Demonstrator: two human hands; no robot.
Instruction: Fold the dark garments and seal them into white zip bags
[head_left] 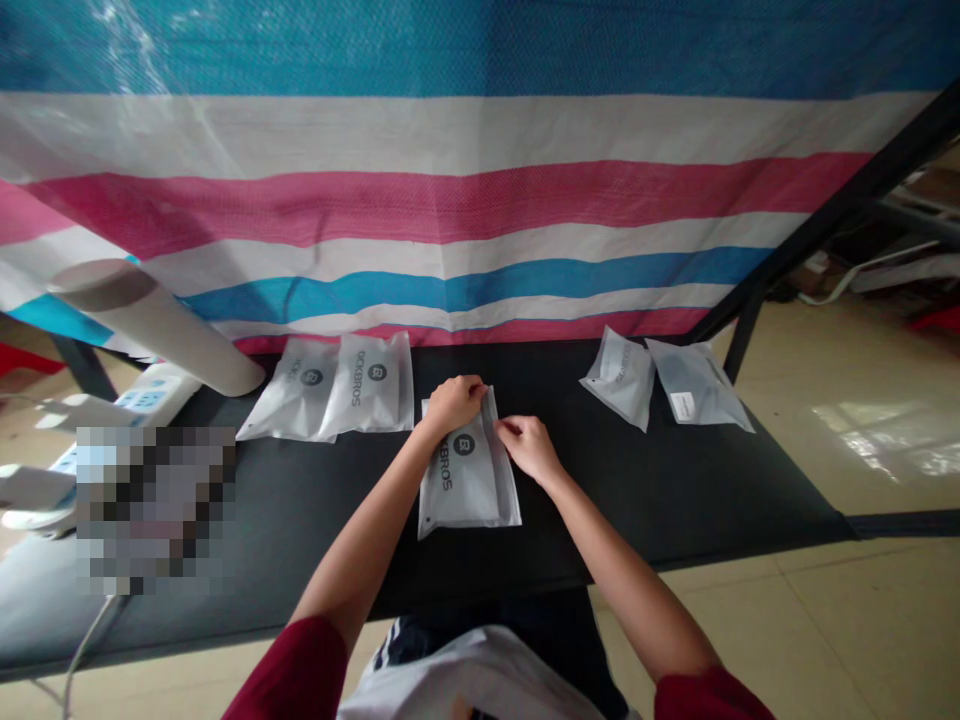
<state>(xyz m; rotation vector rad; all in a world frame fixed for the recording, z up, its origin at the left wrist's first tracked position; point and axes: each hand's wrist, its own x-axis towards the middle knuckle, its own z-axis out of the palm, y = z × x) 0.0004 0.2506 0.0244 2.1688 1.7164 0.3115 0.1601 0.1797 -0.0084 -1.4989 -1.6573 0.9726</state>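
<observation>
A frosted plastic bag (472,490) with a dark round logo and printed letters lies in front of me on the black table. Across its upper left part rests my left hand (456,402), its fingers closed together at the top edge. My right hand (527,447) pinches at the bag's right edge, near the upper corner, with thumb and fingers together. Whatever is inside the bag cannot be made out.
Two similar printed bags (371,385) lie overlapping at the back left. At the right are a smaller-looking printed bag (624,378) and a bag with a white label (701,385). A white cylinder (172,330), a power strip (161,390) and a blurred-out object (154,505) occupy the left.
</observation>
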